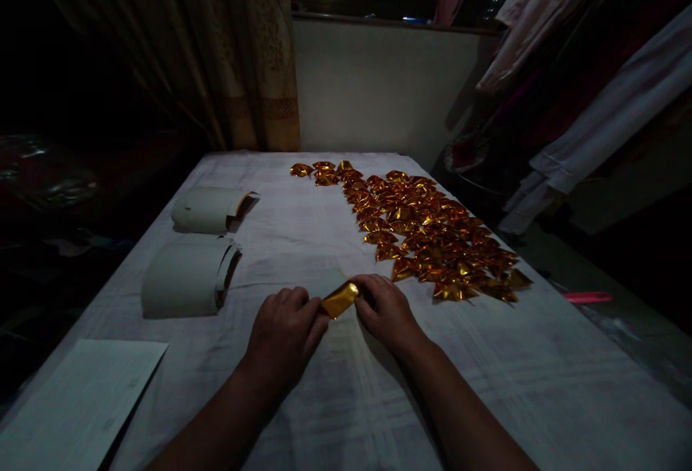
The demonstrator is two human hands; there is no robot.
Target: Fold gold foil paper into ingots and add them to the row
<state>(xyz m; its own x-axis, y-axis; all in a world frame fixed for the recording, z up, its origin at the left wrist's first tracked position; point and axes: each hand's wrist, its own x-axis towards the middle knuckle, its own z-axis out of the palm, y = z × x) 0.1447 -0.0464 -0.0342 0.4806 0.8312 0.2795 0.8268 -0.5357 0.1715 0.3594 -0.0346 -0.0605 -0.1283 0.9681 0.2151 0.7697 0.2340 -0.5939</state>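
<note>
Between my two hands is a piece of gold foil paper (340, 301), rolled or folded into a short shiny strip. My left hand (286, 330) pinches its left end between thumb and fingers. At the other end, my right hand (383, 309) grips it with the fingertips. Just beyond my right hand spreads a large group of folded gold foil pieces (427, 229) with pointed ends. Left of my hands lie two curled stacks of pale paper, the nearer stack (181, 280) and the farther stack (200, 209), the latter showing a gold edge.
A pale plaid cloth covers the table (292, 240). At the near left lies a flat white sheet or board (81, 402). A curtain (238, 45) hangs behind on the left, clothes (610, 110) on the right. Something pink (587, 298) sticks out by the right edge.
</note>
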